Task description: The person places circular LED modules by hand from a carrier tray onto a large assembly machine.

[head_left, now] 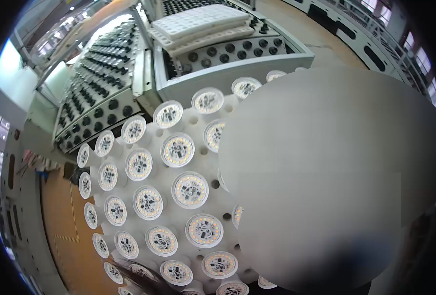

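Neither my left hand nor my right hand can be made out. A white foam tray (166, 172), tilted towards the camera, fills the middle of the view. Rows of round LED lamps (190, 190) stand in it, their clear rims and yellow chips facing me, with bare holes between some of them. A large blurred grey patch covers the tray's right part and whatever lies behind it. Across the lamps at the bottom left runs a dark, blurred streak that I cannot identify.
Behind the tray, a grey-framed machine (227, 73) bears black sockets and stacked white foam trays (200, 22). Another rack (97, 81) with rows of black sockets stands at the left. A yellow-and-black line (73, 211) marks the brown floor at the lower left.
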Demonstrator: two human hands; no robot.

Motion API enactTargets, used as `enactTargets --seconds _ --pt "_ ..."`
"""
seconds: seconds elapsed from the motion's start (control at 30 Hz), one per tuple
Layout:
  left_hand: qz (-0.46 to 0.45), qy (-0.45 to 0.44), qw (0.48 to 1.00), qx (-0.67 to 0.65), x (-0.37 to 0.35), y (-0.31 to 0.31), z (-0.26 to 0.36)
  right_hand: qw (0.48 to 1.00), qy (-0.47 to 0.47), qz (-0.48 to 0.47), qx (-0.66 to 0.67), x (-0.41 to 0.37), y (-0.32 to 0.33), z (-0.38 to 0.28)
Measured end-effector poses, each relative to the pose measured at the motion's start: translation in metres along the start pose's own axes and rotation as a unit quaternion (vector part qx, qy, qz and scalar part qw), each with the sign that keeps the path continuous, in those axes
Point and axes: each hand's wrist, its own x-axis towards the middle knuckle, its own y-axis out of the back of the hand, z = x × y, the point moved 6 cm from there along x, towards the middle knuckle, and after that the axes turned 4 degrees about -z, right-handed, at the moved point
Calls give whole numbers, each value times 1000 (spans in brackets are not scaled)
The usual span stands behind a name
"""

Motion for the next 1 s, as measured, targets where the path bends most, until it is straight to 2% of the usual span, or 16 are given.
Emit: enactTargets --seconds 0.03,0.07,0.23,0.37,0.57,0.77,0.9,1.0 --pt "-9 -7 1000 13 14 -3 0 1000 -11 13 6 -7 3 13" --pt "-26 -21 999 18 -5 -3 5 999 -25 26 20 -35 15 38" --pt "-37 -49 997 55 27 -11 0 996 -51 64 34 -46 23 64" --pt "-41 -57 995 72 7 3 -3 994 -62 81 47 -56 36 85" --pt "-29 -15 996 81 -66 61 -22 992 -64 84 67 -61 46 103" --pt "-23 77 995 65 -153 109 -44 987 -78 62 128 -85 53 144" --pt "-60 128 989 44 -184 123 -48 961 -138 21 239 -156 41 206" --pt "-128 146 981 14 -175 121 -44 900 -211 -6 382 -272 20 256"
